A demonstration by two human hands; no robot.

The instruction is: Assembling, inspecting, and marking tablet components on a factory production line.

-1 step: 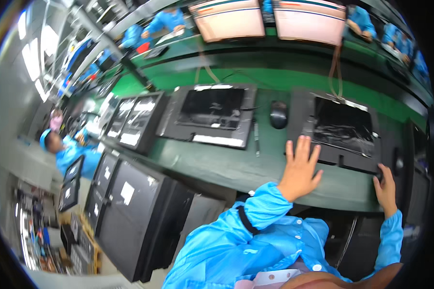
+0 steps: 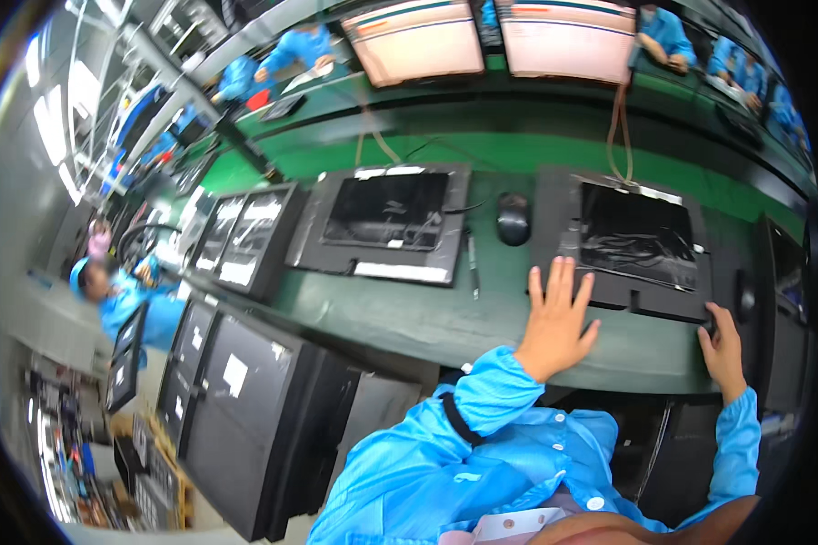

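Note:
A black screen panel [image 2: 641,238] with a wrinkled clear film over it lies in a dark foam tray [image 2: 554,204] on the green bench in front of me. My left hand [image 2: 556,327] rests flat with fingers spread, its fingertips at the tray's front left edge. At the front right corner, my right hand [image 2: 723,350] has its thumb and fingers bent around the tray's edge; part of that grip is hidden. To the left sits a second foam tray [image 2: 304,241] holding another black screen panel [image 2: 386,209]. A black mouse [image 2: 513,218] and a pen [image 2: 473,263] lie between the trays.
Two lit monitors [image 2: 568,41] stand at the back. A black case [image 2: 245,241] with film-covered panels is on the bench's left end. Large stacked black foam boxes [image 2: 245,391] stand at my left. A co-worker in blue [image 2: 132,300] is at far left; others work across the bench.
The whole view has shifted slightly, so the bench appears a little further left. Both hands keep their places at the foam tray.

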